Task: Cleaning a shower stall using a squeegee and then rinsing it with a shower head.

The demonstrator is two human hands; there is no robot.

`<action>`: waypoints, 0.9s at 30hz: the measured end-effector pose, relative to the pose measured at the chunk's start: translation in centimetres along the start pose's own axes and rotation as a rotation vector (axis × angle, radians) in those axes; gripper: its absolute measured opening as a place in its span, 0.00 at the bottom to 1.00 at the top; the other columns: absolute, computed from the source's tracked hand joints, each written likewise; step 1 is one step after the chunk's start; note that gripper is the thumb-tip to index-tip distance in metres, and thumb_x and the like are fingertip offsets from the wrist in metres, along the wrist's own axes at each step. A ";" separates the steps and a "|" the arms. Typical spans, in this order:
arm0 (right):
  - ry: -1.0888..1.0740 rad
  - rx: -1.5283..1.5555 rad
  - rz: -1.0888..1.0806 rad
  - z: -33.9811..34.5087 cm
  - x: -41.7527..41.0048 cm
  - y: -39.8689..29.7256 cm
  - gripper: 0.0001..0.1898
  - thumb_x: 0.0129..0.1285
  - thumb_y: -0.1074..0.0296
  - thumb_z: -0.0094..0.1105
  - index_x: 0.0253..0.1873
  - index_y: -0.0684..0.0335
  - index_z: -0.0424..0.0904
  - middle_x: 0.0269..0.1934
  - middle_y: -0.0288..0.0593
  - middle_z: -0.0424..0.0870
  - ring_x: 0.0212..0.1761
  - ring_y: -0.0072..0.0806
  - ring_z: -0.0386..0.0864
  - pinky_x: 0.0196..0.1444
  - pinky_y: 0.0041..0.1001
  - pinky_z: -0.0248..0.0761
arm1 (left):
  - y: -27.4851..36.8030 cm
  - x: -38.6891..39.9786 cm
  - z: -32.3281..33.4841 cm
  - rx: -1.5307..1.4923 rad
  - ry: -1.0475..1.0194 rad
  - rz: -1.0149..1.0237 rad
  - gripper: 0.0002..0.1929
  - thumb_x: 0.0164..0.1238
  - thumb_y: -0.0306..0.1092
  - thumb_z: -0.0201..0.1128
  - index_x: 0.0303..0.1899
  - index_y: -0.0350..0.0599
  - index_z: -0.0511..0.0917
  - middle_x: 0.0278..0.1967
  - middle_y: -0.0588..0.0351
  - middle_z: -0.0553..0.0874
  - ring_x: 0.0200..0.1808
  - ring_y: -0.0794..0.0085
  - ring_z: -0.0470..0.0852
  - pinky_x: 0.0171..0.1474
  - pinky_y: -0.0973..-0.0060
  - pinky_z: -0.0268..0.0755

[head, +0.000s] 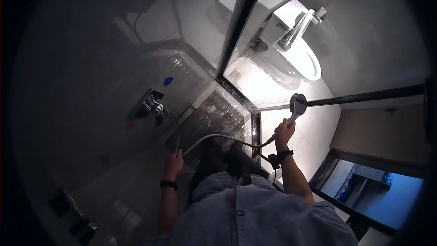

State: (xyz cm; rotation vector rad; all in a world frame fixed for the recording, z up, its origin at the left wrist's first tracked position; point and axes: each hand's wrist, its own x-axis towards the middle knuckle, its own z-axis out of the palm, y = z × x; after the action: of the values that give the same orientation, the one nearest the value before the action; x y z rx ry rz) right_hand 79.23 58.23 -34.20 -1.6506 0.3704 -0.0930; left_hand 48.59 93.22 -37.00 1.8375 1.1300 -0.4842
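My right hand (284, 134) grips the handle of a chrome handheld shower head (298, 104), raised at the right with its face turned left. Thin jets of water (275, 99) leave it towards the glass and the dark frame. From the handle a flexible shower hose (223, 136) curves across to my left hand (174, 164), whose fingers are closed around it low on the left. Further left, a chrome mixer tap (152, 105) is fixed to the wall, with a blue marker (168, 81) and a red marker (129, 127) beside it.
Dark-framed glass panels (235, 92) edge the wet shower tray (218, 114). Beyond the glass stands a white toilet (304, 59) with its lid raised. Dark wall fittings (73, 205) show at lower left, and a doorway (370, 191) lies at lower right.
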 end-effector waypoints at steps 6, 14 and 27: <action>0.103 0.139 0.115 0.5 -0.1 2.5 0.07 0.68 0.70 0.54 0.41 0.59 0.64 0.20 0.34 0.67 0.13 0.20 0.65 0.14 0.24 0.63 | -0.5 -2.7 0.5 0.111 0.036 0.000 0.31 0.76 0.56 0.46 0.24 0.38 0.80 0.22 0.46 0.84 0.30 0.52 0.85 0.39 0.57 0.74; -0.044 0.111 0.057 0.9 2.8 2.7 0.06 0.67 0.70 0.53 0.39 0.60 0.65 0.20 0.34 0.68 0.13 0.20 0.66 0.15 0.23 0.64 | 1.6 -6.6 3.5 0.023 0.087 -0.052 0.30 0.76 0.55 0.48 0.24 0.38 0.81 0.22 0.45 0.84 0.30 0.53 0.86 0.38 0.58 0.73; -0.105 0.069 0.067 2.5 3.3 -1.2 0.06 0.67 0.68 0.53 0.41 0.61 0.67 0.20 0.35 0.70 0.15 0.21 0.69 0.17 0.23 0.64 | 6.1 -4.9 2.2 -0.189 0.209 0.059 0.29 0.78 0.55 0.47 0.26 0.37 0.77 0.20 0.53 0.81 0.26 0.66 0.83 0.35 0.64 0.73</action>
State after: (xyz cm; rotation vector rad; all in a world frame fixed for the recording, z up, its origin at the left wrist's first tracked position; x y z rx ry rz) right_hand 83.23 59.77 -33.87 -1.5668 0.3385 0.0309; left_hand 51.60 87.75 -31.74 1.7786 1.2127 -0.1468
